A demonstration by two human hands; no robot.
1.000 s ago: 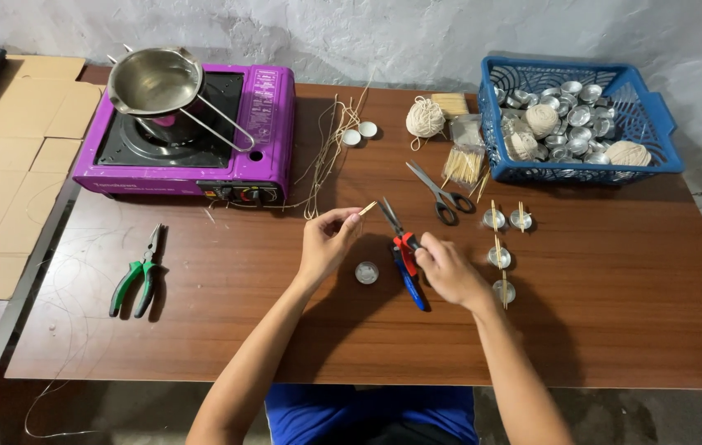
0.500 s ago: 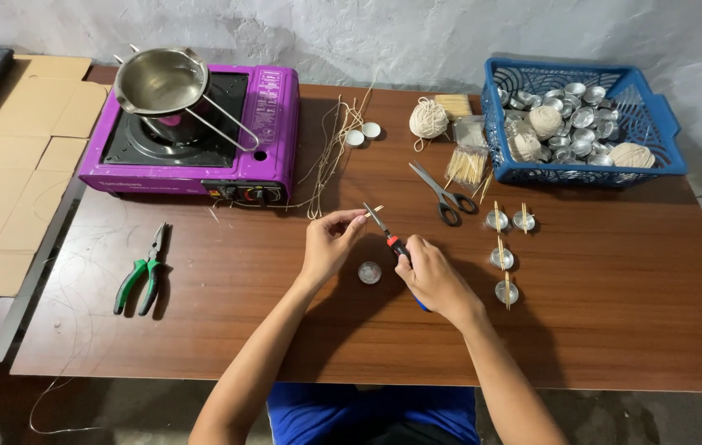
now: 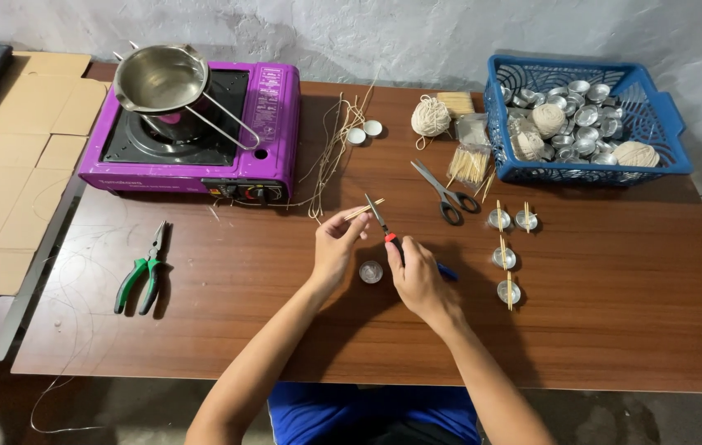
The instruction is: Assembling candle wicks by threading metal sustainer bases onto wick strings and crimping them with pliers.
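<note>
My left hand [image 3: 336,245] pinches a short piece of wick [image 3: 365,208] between its fingertips, held above the brown table [image 3: 631,330]. My right hand [image 3: 415,276] grips pliers [image 3: 389,237] with red and blue handles, whose jaws point up and left to the wick. A small empty metal cup [image 3: 370,272] sits on the table between the two hands. To the right stand several small metal cups with sticks laid across them [image 3: 506,257].
A purple stove [image 3: 272,124] with a steel pot [image 3: 159,78] stands at the back left. Green pliers [image 3: 144,272] lie at left. Scissors [image 3: 445,191], a twine ball [image 3: 431,116], loose wick strands [image 3: 333,156] and a blue basket [image 3: 664,124] of cups are behind.
My right hand has lifted the pliers and swung their jaws up and left to the wick held by my left hand. The left hand has stayed nearly in place.
</note>
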